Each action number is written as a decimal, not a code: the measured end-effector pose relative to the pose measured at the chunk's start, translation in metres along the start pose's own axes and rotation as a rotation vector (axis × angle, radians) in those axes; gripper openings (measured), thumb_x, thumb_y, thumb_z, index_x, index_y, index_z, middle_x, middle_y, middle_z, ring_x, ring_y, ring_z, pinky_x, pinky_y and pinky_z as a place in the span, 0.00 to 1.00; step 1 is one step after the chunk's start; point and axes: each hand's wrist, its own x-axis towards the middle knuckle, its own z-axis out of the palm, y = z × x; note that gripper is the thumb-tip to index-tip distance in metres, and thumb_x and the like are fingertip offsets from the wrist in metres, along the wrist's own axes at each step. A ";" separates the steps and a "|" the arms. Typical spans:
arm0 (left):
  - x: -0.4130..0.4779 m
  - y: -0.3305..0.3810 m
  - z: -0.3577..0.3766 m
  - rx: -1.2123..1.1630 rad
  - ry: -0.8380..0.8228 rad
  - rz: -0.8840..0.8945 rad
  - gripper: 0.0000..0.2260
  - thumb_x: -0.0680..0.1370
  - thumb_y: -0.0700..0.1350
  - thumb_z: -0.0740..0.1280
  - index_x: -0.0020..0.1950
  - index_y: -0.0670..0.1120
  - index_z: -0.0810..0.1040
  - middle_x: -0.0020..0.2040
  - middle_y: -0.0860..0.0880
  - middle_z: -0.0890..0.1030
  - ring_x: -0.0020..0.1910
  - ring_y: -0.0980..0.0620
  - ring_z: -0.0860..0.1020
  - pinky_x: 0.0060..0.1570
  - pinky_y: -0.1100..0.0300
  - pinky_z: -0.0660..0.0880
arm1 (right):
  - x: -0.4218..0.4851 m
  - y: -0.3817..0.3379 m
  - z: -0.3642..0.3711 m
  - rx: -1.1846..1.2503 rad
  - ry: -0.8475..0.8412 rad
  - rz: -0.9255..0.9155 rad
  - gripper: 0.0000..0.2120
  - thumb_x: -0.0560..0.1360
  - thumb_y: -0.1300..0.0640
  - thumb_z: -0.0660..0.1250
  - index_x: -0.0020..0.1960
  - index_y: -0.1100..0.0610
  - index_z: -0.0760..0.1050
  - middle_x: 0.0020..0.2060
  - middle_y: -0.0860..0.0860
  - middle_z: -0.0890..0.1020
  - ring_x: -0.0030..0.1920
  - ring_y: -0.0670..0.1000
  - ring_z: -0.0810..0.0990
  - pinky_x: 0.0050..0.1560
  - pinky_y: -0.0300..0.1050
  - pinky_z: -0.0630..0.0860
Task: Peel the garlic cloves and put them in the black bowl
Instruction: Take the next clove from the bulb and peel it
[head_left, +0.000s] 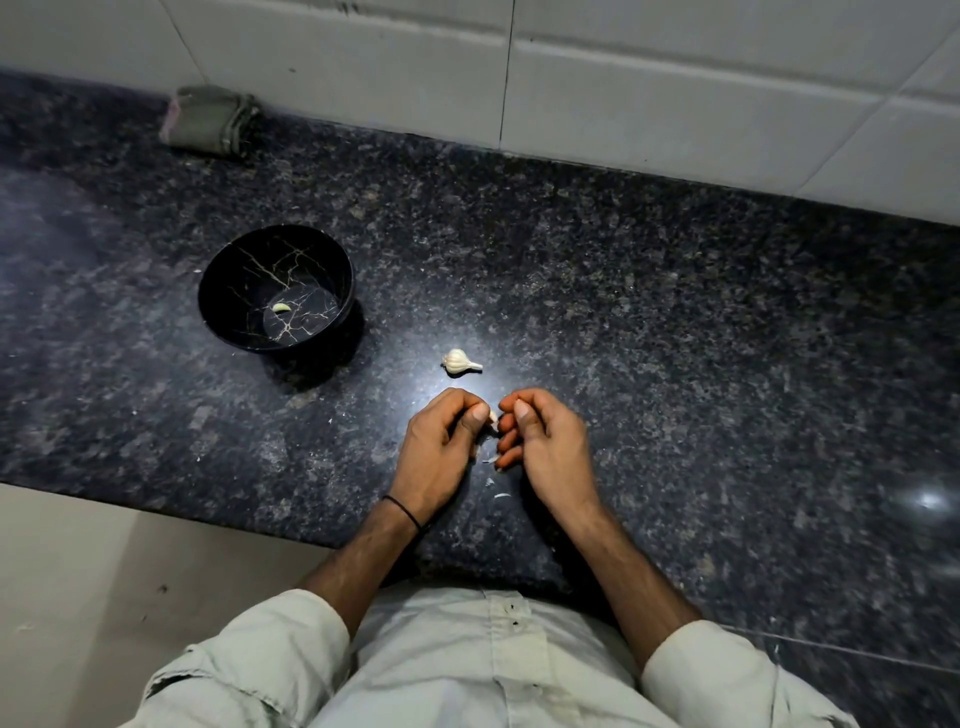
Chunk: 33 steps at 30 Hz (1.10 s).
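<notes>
Bending over a dark speckled granite countertop (675, 322), a person works a garlic clove (491, 415) between both hands, just in front of the body. The left hand (441, 436) is turned palm-inward with its fingers curled, and the thumb and fingertips pinch the pale clove at the hand's inner edge. The right hand (540, 441) mirrors it, fingers curled tight and thumb laid over them, with the fingertips (505, 422) right up against the clove. Whether they actually grip it cannot be made out. Both forearms are bare, reaching out from rolled pale sleeves (270, 660), and a thin black band (405, 512) circles the left wrist.

A small garlic bulb (460, 360) lies on its side just beyond the hands, stem pointing right. The black bowl (223, 270), veined inside with gold lines, stands farther back and to the left, apart from the bulb. One peeled clove (281, 307) rests on the bowl's bottom. Scraps of white peel (501, 495) lie on the stone below the hands. A folded grey-green cloth (210, 120) sits at the back against the white tiled wall (675, 93).
</notes>
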 end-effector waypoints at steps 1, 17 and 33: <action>0.000 -0.001 0.000 -0.008 -0.002 -0.008 0.09 0.82 0.41 0.64 0.42 0.45 0.77 0.37 0.53 0.78 0.37 0.55 0.76 0.40 0.61 0.72 | -0.001 0.000 0.000 -0.014 -0.001 -0.010 0.10 0.83 0.61 0.58 0.49 0.55 0.78 0.36 0.50 0.80 0.33 0.50 0.78 0.35 0.54 0.81; 0.001 -0.007 0.001 -0.170 -0.011 0.021 0.04 0.80 0.46 0.67 0.51 0.49 0.80 0.49 0.50 0.81 0.50 0.46 0.81 0.50 0.42 0.79 | -0.003 -0.008 0.003 -0.417 0.014 -0.210 0.06 0.80 0.60 0.63 0.44 0.56 0.74 0.37 0.48 0.80 0.40 0.48 0.77 0.40 0.41 0.72; 0.001 -0.002 -0.003 -0.077 -0.043 0.057 0.10 0.82 0.45 0.61 0.43 0.42 0.73 0.34 0.54 0.73 0.34 0.55 0.69 0.37 0.62 0.68 | -0.001 -0.009 0.001 -0.356 -0.143 -0.168 0.14 0.80 0.52 0.64 0.37 0.56 0.70 0.29 0.46 0.73 0.32 0.43 0.68 0.34 0.40 0.66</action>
